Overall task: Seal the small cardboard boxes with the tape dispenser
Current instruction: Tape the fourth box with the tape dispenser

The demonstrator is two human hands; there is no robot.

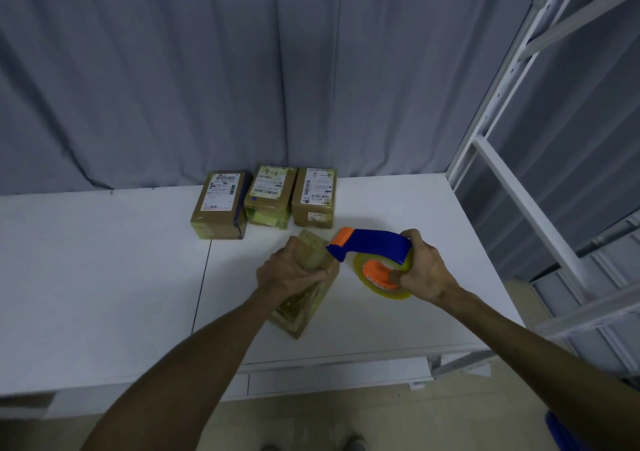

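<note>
Lying crosswise, tape dispenser (372,248) points left at box (311,291).

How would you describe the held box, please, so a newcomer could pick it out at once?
On the white table, in front of the row of three boxes, one cardboard box lies alone nearer the person. The left hand grips it and the right hand holds the blue tape dispenser at its edge; unlike the three, it shows no white label.
</note>
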